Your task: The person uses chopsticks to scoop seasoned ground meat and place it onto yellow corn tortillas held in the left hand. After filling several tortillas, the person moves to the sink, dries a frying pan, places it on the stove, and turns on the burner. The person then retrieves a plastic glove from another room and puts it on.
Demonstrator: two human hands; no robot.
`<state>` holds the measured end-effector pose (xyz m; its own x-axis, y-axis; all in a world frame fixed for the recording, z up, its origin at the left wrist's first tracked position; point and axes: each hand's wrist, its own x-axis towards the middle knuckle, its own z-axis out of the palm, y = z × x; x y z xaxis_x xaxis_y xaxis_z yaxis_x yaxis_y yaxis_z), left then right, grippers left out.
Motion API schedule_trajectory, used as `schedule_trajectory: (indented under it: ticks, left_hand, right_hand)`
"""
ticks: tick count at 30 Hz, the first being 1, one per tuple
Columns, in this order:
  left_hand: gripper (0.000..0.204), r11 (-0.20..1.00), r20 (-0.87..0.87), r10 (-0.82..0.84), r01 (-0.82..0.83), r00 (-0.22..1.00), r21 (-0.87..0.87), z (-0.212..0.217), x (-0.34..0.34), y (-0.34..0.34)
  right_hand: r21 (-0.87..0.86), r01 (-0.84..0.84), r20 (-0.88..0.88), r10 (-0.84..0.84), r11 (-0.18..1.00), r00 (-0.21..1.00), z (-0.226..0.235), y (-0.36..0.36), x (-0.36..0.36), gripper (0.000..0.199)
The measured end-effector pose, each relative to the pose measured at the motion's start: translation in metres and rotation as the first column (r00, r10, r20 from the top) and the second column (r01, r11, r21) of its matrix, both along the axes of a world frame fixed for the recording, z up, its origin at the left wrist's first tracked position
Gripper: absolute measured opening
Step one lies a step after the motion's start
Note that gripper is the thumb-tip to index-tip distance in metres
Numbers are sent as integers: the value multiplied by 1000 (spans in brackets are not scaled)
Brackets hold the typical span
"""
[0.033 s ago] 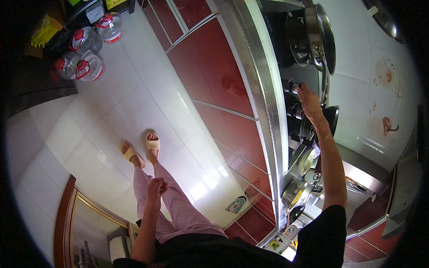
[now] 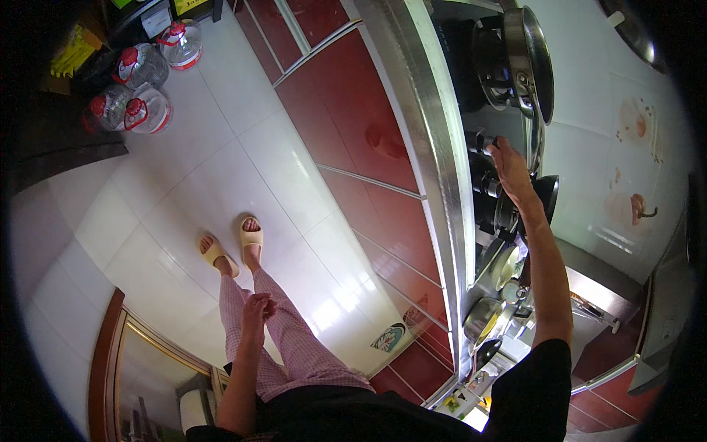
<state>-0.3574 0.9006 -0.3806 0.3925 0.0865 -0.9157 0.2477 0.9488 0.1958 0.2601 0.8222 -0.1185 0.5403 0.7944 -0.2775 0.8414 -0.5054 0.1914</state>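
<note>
We look down from head height into a kitchen with a pale tiled floor (image 2: 184, 184) and red cabinet doors (image 2: 353, 118) under a steel counter edge (image 2: 434, 147). Our right hand (image 2: 509, 171) reaches out over the counter, palm down with the fingers loosely spread and clamped on nothing, hovering just beside the long handle (image 2: 532, 129) of a dark frying pan (image 2: 534, 55) that sits on the stove at the far right. We cannot tell whether the fingertips touch the handle. Our left hand (image 2: 258, 309) hangs at our side above pink checked trousers (image 2: 294, 346), fingers loosely curled together and holding nothing. Steel bowls and pots (image 2: 486, 317) crowd the near counter. Our feet wear yellow slippers (image 2: 250, 237). Large water bottles with red caps (image 2: 143, 103) stand far left.
</note>
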Motion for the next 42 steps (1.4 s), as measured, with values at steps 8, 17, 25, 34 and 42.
schedule_trajectory:
  ticks: [8,17,25,34,42]
  left_hand:
    - [18,999,-57,30,-32,998,-26,-7,-10,4]
    - [17,998,-38,60,-61,997,-28,-5,-11,9]
    - [19,999,-33,32,-32,999,4,-8,-23,9]
    - [17,999,-54,32,-33,998,-7,-7,-33,14]
    - [15,997,-25,74,-75,997,-18,-3,-38,13]
  right_hand:
    - [5,93,-163,-91,996,982,9,12,-2,28]
    - [30,-9,-150,14,1000,989,12,13,-5,32]
    - [53,-20,-151,28,998,988,13,17,-9,34]
    - [113,-220,-44,226,969,973,9,16,-8,31]
    - [33,-306,40,305,951,952,3,5,3,35]
